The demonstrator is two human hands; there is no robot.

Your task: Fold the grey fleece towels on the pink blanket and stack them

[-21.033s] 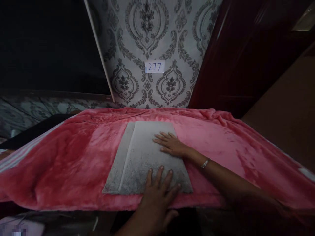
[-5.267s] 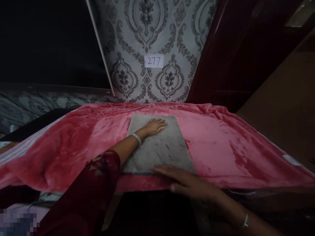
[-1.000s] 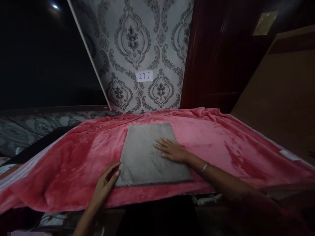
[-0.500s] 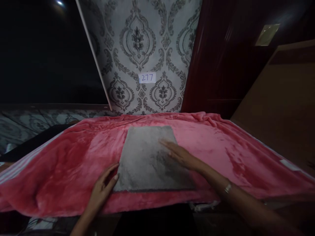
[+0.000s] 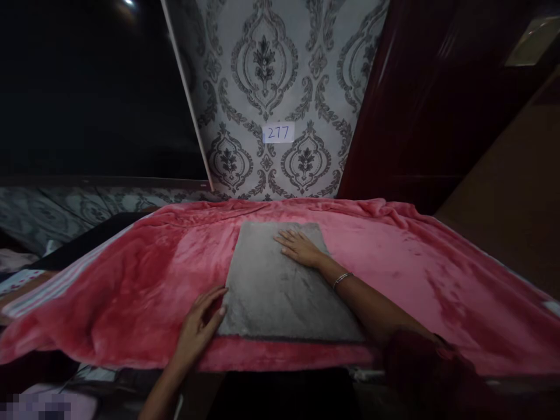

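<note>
A grey plush mat [image 5: 275,286], flat and roughly rectangular, lies on a pink fleece blanket [image 5: 188,256]. My right hand [image 5: 300,248] rests palm down on the upper right part of the mat, fingers stretched out toward the left. At the mat's left edge is my left hand [image 5: 203,318], its fingertips touching the edge and its fingers apart, with nothing gripped. A bracelet circles my right wrist.
The blanket covers a table against a patterned wall [image 5: 265,64] bearing a paper label [image 5: 278,132]. A dark screen [image 5: 96,93] hangs at the left. Dark red panelling [image 5: 402,116] rises at the right. Below the front edge is dark space.
My right hand has moved up the mat and now lies flatter on it. My left hand stays by the left edge. The whole view has shifted, with things appearing further right.
</note>
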